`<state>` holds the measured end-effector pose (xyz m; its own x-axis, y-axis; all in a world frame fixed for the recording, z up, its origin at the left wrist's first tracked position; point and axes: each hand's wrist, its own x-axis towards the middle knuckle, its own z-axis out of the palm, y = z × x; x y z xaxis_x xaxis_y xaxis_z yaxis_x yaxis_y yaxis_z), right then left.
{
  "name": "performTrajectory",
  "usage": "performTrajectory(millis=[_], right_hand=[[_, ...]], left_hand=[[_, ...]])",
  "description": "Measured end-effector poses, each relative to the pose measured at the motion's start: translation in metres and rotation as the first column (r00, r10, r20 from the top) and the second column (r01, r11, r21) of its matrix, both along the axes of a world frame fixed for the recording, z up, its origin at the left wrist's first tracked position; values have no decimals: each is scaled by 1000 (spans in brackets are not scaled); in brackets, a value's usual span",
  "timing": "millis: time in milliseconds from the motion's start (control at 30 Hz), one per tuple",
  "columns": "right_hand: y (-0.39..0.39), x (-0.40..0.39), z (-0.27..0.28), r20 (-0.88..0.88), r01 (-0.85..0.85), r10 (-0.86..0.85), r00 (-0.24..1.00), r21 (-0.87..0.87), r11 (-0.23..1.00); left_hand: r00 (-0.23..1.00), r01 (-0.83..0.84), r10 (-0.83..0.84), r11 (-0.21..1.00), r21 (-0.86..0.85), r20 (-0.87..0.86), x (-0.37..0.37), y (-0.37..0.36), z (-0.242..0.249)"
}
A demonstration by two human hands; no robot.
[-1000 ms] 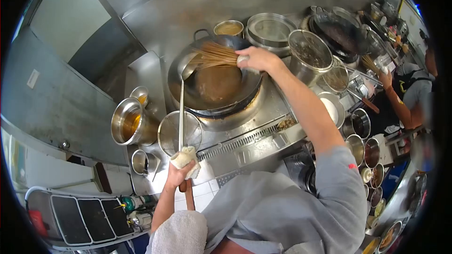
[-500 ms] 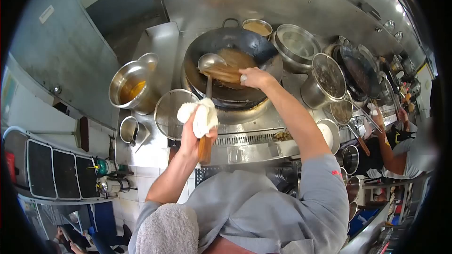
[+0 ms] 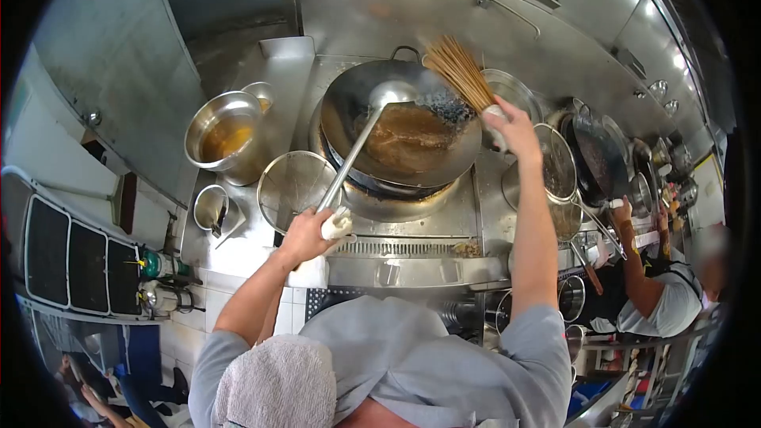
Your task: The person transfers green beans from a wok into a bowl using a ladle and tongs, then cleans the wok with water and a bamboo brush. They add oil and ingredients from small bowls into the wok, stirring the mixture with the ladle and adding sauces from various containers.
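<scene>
A large dark wok [image 3: 349, 111] sits on the burner, with brown liquid [image 3: 412, 143] in its bottom. My left hand [image 3: 307, 236] is closed round the handle of a long metal ladle [image 3: 361, 143], together with a white cloth [image 3: 337, 224]. The ladle's bowl rests over the wok's far side. In my right hand [image 3: 515, 131] is a bamboo wok brush [image 3: 460, 71], gripped at its white-wrapped end. Its bristles point up and left, raised above the wok's right rim. Dark bubbly wet patches show on the wok wall below the brush.
Left of the wok stand a steel pot of orange liquid [image 3: 226, 143], a round mesh strainer [image 3: 293, 182] and a small steel container [image 3: 212, 210]. To the right are a basin [image 3: 507, 87], a strainer on a pot [image 3: 555, 162] and another wok [image 3: 594, 154]. A co-worker [image 3: 666, 293] stands further right.
The brush has lifted out of the wok up to the right with my right hand. My left hand has lowered and moved left, and the ladle now slants across the wok's left side.
</scene>
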<state>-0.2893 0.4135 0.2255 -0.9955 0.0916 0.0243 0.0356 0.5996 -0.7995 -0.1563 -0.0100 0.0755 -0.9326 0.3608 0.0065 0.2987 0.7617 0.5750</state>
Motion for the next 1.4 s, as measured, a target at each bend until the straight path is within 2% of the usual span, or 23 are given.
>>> performTrajectory(millis=[67, 133, 200, 333, 367, 400, 433, 467, 533, 567, 667, 767, 867, 933, 1000, 1033, 1067, 1167, 1200, 1267, 1300, 1333, 1400], right_hand=[[-14, -8, -30, 69, -98, 109, 992, -139, 985], [-16, -9, -5, 294, -67, 104, 950, -132, 989], [-5, -16, 8, 278, -109, 122, 953, -61, 992], [-12, 0, 33, 25, -467, 497, 867, 385, 796], [-23, 1, 36, 225, -530, 488, 843, 196, 825], [-33, -5, 25, 236, -623, 576, 782, 301, 722], [-57, -15, 11, 447, -655, 505, 738, 295, 696], [-98, -22, 2, 661, -608, 308, 684, 284, 741], [-107, -86, -100, 253, -489, 419, 872, 487, 723], [-125, -97, -95, 311, -256, 164, 936, 283, 924], [-153, -62, -101, 460, -165, 143, 876, 8, 986], [-90, -60, -133, 299, -511, 465, 833, 93, 855], [-100, -94, -95, 530, -358, 206, 823, 202, 911], [-134, -106, -100, 397, -26, -4, 918, 70, 997], [-159, -76, -109, 378, -59, 19, 925, 94, 994], [-155, -59, -107, 475, -184, 107, 873, 120, 976], [-131, -44, -123, 306, -369, 296, 905, 216, 904], [-69, -9, -85, 402, -496, 322, 857, 477, 726], [-58, -7, -80, 428, -528, 323, 844, 555, 643], [-64, -55, -80, 428, -413, 137, 893, 661, 626], [-78, -84, -87, 371, -276, 7, 929, 678, 681], [-93, -103, -93, 307, -139, -114, 945, 691, 709], [-123, -94, -96, 442, -58, -169, 881, 455, 889]], left_hand=[[995, -99, 96, 992, -83, -37, 8, -1, 0], [981, -191, 183, 972, -137, -65, 15, -14, 3], [955, -294, 282, 944, -149, -93, 22, -47, 6], [877, -441, 405, 892, -101, -258, 30, -116, 38], [864, -466, 437, 882, -69, -253, 30, -129, 49], [851, -488, 465, 872, -41, -244, 30, -142, 59], [848, -517, 503, 855, -49, -170, 26, -156, 65], [833, -507, 477, 861, -44, -279, 20, -173, 56], [840, -532, 537, 843, 75, -78, 7, -176, 74], [844, -530, 535, 844, 80, -51, 0, -178, 74], [847, -530, 531, 845, 72, 10, -16, -192, 70], [831, -556, 555, 831, 29, 30, -28, -206, 63], [826, -546, 516, 833, 93, 226, -43, -223, 57], [797, -556, 534, 831, -4, 281, -48, -215, 73], [915, -392, 363, 903, -174, -176, -44, -219, 68], [890, -409, 422, 906, 108, -174, -38, -203, 83], [866, -397, 478, 836, 380, -148, -22, -173, 111], [862, 19, 429, 506, 862, -271, 1, -140, 111], [937, 188, 250, 232, 954, -246, 8, -120, 113], [907, 325, -125, -399, 858, -402, 17, -89, 113], [830, 293, -325, -439, 850, -454, 14, -94, 119], [776, 228, -329, -648, 726, -538, 15, -73, 128], [629, 118, -491, -706, 698, -603, 3, -75, 135]])
